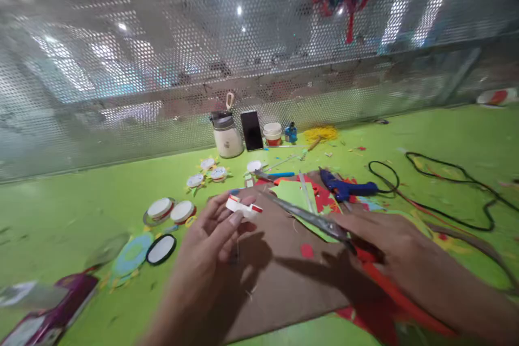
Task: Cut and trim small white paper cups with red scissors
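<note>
My left hand (pixel 219 227) pinches a small white piece with red ends (pixel 244 207), perhaps curled paper or card, between thumb and fingers. In my right hand (pixel 401 243) is a pair of scissors (pixel 314 219) with grey blades and red handles. The blades point left, their tips close to the white piece; whether they touch it I cannot tell. Both hands are above a brown board (pixel 275 292), where a small red disc (pixel 307 251) lies. Light green card (pixel 290 194) and red paper scraps (pixel 326 200) lie beyond the blades.
A blue glue gun (pixel 346 186) with a black cord (pixel 450 213) lies to the right. White discs (pixel 160 208) and a blue paper ring (pixel 133 254) lie left. A white flask (pixel 227 138), phone (pixel 252 131) and lidded tub (pixel 272 133) stand before a perforated metal panel (pixel 162 65).
</note>
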Tool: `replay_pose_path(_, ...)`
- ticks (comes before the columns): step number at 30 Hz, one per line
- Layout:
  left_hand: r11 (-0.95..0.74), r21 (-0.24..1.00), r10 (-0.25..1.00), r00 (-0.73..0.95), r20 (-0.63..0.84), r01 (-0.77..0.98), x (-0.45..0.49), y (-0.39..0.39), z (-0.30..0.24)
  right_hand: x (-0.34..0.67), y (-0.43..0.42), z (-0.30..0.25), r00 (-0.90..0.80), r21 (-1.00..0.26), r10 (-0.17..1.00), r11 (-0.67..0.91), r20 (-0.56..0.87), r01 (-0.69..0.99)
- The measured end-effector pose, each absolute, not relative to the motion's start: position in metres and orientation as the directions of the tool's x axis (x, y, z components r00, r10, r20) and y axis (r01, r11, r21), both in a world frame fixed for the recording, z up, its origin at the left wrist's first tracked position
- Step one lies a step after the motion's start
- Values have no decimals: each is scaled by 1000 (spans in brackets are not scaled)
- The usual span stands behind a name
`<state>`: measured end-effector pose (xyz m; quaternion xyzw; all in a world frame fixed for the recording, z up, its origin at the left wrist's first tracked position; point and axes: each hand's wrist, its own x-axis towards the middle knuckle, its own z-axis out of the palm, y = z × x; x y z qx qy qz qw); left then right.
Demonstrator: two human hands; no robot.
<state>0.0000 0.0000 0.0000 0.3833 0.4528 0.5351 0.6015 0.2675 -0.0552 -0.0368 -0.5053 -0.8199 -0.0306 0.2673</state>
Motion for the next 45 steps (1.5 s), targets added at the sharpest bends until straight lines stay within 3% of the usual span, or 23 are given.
replay_pose_path(4, 120, 927, 992, 15, -123, -355, 2, 0, 7, 275, -37, -41, -259, -200, 906, 336, 335, 920)
replay_pose_path(7, 100, 908, 995, 68, -79, -407, -1, 2, 8, 274, -28, -50, -212, -124, 966, 231, 149, 965)
replay_pose_path(12, 103, 865, 991, 124, -47, -491, -9, 5, 3, 265, -21, -59, -240, -153, 971, 237, 0, 959)
replay_pose_path(23, 106, 891, 990, 129, -54, -440, -5, 5, 2, 268, -17, -59, -396, -226, 917, 398, 57, 889)
replay_pose_path(26, 89, 899, 988, 151, -26, -430, -4, 6, -3, 264, -21, -44, -412, -286, 878, 471, 246, 834)
replay_pose_path(29, 125, 912, 978, 202, -48, -391, -1, 2, -10, 252, -28, -20, -373, -485, 791, 598, 484, 638)
replay_pose_path(31, 173, 921, 958, 276, -76, -348, 3, -3, -12, 241, -32, -7, -354, -553, 762, 641, 542, 532)
replay_pose_path(40, 250, 947, 896, 418, -147, -203, 15, -12, -7, 209, -28, 2, -328, -744, 822, 564, 465, 359)
replay_pose_path(45, 278, 918, 919, 356, -168, -283, 21, -17, -6, 207, -24, 2, -342, -864, 872, 441, 350, 243)
